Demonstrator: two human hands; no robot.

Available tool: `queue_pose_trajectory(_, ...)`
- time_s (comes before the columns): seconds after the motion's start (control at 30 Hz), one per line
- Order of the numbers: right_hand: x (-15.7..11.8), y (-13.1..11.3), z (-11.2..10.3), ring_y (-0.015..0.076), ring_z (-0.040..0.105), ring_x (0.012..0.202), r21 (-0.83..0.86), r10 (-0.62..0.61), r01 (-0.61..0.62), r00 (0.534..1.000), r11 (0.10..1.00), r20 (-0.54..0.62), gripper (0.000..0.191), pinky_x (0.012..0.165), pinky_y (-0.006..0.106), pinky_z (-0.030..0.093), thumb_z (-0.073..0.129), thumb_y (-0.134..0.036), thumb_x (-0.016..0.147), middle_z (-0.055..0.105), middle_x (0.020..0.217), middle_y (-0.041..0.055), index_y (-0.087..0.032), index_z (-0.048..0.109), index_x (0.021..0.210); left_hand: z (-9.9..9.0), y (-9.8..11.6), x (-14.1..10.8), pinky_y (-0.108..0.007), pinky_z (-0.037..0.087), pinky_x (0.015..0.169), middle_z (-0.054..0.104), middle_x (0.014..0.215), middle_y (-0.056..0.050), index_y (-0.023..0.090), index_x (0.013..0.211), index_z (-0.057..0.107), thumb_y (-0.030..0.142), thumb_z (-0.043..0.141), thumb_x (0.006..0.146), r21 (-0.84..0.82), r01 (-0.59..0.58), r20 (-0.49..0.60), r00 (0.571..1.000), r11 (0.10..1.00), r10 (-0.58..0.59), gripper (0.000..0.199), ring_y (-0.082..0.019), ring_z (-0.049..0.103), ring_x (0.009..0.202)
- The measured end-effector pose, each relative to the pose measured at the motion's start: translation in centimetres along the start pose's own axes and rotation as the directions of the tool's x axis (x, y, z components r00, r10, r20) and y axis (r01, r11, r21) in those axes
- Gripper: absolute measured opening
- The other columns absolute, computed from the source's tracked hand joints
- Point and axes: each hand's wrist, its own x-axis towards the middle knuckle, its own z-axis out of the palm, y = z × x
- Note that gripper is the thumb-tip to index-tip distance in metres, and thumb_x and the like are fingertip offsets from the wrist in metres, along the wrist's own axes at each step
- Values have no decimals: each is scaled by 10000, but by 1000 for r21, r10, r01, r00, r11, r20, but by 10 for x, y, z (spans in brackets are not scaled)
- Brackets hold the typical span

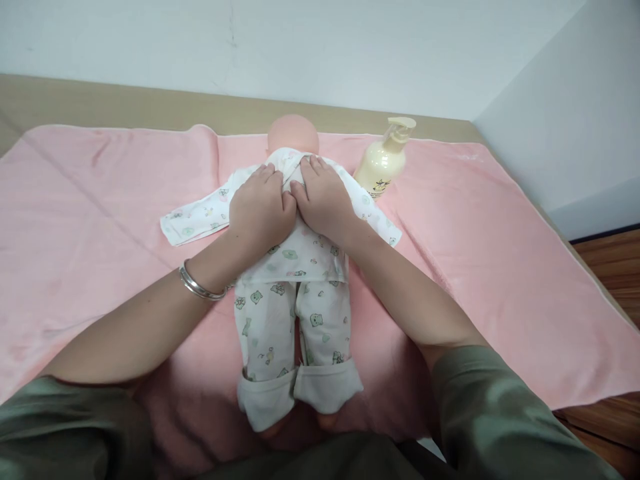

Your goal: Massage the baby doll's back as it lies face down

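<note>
As the bald, round-headed doll in white printed cloth [300,260] lay centre-frame, the left hand [263,208] and right hand [326,200] rested unclenched on its upper torso, apparently steadying it; the soft pink blanket [125,180] beneath presumably cushioned it.

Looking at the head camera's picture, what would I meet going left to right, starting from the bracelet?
Silver bracelet → the person's left hand → the right hand → cream pump bottle → brown wood-grain surface at the far right edge.
</note>
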Motion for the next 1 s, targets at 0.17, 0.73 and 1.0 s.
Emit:
queue_pose_trajectory(0.17,-32,-27,-4,403,415,1523,-96,36,-42,998,994,-56,572,1297,561,321,341,-223,1052,449,1580,292,62,381,1546,-5,-12,13,-489,340,1318,502,1588,-155,99,1380,588,276,385,940,-90,44,88,995,995,-36,516,-304,433,1527)
queue_pose_trajectory(0.73,2,-1,-2,290,373,1566,59,35,-36,999,998,2,567,1346,461,255,289,-246,1061,419,1637,194,-9,397,1565,2,-2,-2,-521,297,1308,533,1546,-175,130,1362,573,404,254,1004,-49,8,31,1000,999,-7,553,-332,414,1520)
queue_pose_trajectory(1.0,3,0,0,300,365,1568,63,41,-40,999,997,-2,577,1345,467,253,291,-247,1055,410,1639,204,-5,389,1570,1,0,-3,-508,325,1298,570,1499,-202,94,1332,600,334,261,986,-41,-25,15,1000,999,26,541,-339,457,1489)
